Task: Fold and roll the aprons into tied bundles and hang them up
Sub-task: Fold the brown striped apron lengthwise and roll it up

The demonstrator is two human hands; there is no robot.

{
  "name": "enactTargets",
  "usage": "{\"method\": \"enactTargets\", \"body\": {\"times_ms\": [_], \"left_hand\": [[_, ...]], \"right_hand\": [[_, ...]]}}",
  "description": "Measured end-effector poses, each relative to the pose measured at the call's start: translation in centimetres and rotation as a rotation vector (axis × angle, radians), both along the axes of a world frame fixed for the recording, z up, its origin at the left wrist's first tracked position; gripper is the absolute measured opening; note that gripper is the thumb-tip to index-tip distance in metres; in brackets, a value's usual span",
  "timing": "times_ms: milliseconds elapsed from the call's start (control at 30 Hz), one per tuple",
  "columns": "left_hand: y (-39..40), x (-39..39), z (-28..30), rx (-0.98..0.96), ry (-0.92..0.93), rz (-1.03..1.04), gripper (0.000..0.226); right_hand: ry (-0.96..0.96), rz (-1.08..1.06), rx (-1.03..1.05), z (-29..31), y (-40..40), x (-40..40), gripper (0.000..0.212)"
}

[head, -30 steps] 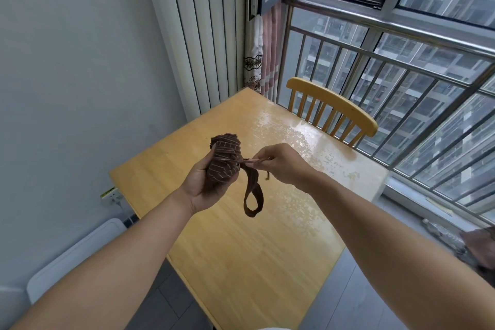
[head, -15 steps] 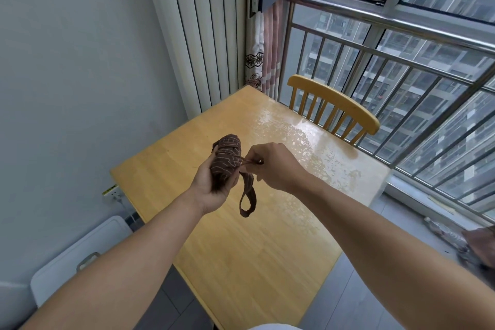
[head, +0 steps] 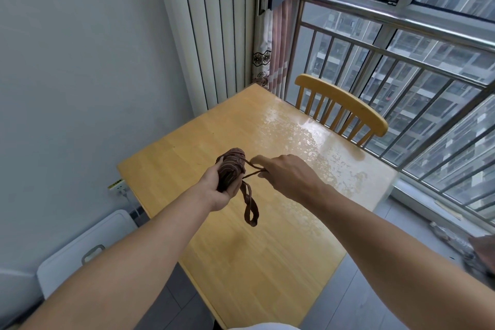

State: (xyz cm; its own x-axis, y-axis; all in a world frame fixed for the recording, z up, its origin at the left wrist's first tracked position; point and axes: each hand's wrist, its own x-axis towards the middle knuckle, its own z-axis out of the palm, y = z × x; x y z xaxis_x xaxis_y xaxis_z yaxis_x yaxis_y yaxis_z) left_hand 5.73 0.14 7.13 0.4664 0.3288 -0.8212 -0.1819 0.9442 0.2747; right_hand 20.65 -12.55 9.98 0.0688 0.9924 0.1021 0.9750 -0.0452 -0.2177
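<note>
A rolled brown apron bundle (head: 232, 166) with thin pale stripes is held upright above the wooden table (head: 241, 262). My left hand (head: 217, 190) grips its lower half from the left. My right hand (head: 288, 177) is just right of the bundle and pinches the thin brown tie strings (head: 254, 167), which run taut from the bundle to my fingers. A wider brown strap loop (head: 250, 209) hangs down from the bundle over the tabletop.
A yellow wooden chair (head: 345, 107) stands at the table's far side by the metal window railing (head: 401, 67). A white radiator (head: 211, 29) and a curtain (head: 267, 61) fill the far corner. A white box (head: 88, 246) sits on the floor at left.
My right hand has drawn the tie strings out to the right and tightened them around the bundle. The left hand keeps its grip on the roll, now held slightly more upright.
</note>
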Motion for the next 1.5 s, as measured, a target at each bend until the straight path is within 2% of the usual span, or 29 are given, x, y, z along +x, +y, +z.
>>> {"method": "enactTargets", "body": {"times_ms": [133, 200, 267, 333, 433, 567, 667, 767, 833, 900, 1000, 1067, 1133, 1233, 1367, 1500], "left_hand": [[-0.2, 0.1, 0.6, 0.015, 0.014, -0.002, 0.040], [0.0, 0.1, 0.6, 0.024, 0.018, -0.011, 0.041], [0.1, 0.0, 0.5, 0.039, 0.022, -0.065, 0.045], [0.1, 0.0, 0.2, 0.086, 0.049, -0.202, 0.049], [0.0, 0.1, -0.2, 0.164, 0.121, -0.370, 0.047], [-0.8, 0.3, -0.9, 0.514, 0.343, -0.496, 0.022], [-1.3, -0.3, -1.6, 0.641, 0.254, -0.471, 0.021], [-1.0, -1.5, -3.2, 0.595, 0.036, -0.536, 0.039], [-0.7, -2.2, -3.8, 0.603, -0.104, -0.666, 0.049], [-0.4, -2.5, -4.3, 0.732, -0.138, -0.812, 0.044], [0.0, -2.3, -5.1, 0.957, 0.058, -0.825, 0.035], [0.7, -2.1, -5.7, 1.040, 0.137, -0.819, 0.032], [1.3, -2.2, -6.1, 1.058, 0.115, -0.851, 0.034], [2.0, -2.2, -6.5, 1.050, 0.068, -0.862, 0.044], [2.6, -2.0, -6.5, 1.030, 0.042, -0.843, 0.042], [3.1, -1.9, -6.6, 0.992, 0.003, -0.849, 0.037]], "right_hand": [[-0.023, -0.008, 0.060, -1.6, -0.2, 0.0, 0.060], [0.169, -0.101, 0.060, -1.9, -0.2, -0.3, 0.043], [0.559, -0.232, 0.054, -1.7, 0.0, -0.6, 0.023], [0.795, -0.304, 0.057, -1.1, 0.2, -0.8, 0.020], [0.854, -0.268, 0.051, -0.4, 0.6, -0.3, 0.019], [0.992, -0.265, -0.001, -0.5, 0.8, -0.3, 0.018], [1.097, -0.280, -0.049, -0.9, 0.9, -0.4, 0.021], [1.189, -0.306, -0.110, -1.6, 1.3, -0.5, 0.022], [1.218, -0.337, -0.142, -1.8, 1.8, -0.5, 0.020], [1.247, -0.369, -0.192, -2.1, 2.5, -0.6, 0.020], [1.285, -0.405, -0.262, -2.5, 3.4, -0.7, 0.023], [1.332, -0.431, -0.294, -2.8, 3.7, -0.5, 0.029], [1.353, -0.472, -0.325, -3.0, 3.8, -0.1, 0.036], [1.319, -0.517, -0.320, -3.3, 3.6, 0.7, 0.035], [1.087, -0.497, -0.251, -4.1, 3.3, 1.7, 0.035], [0.748, -0.327, -0.259, -4.4, 2.8, 1.8, 0.035]]}}
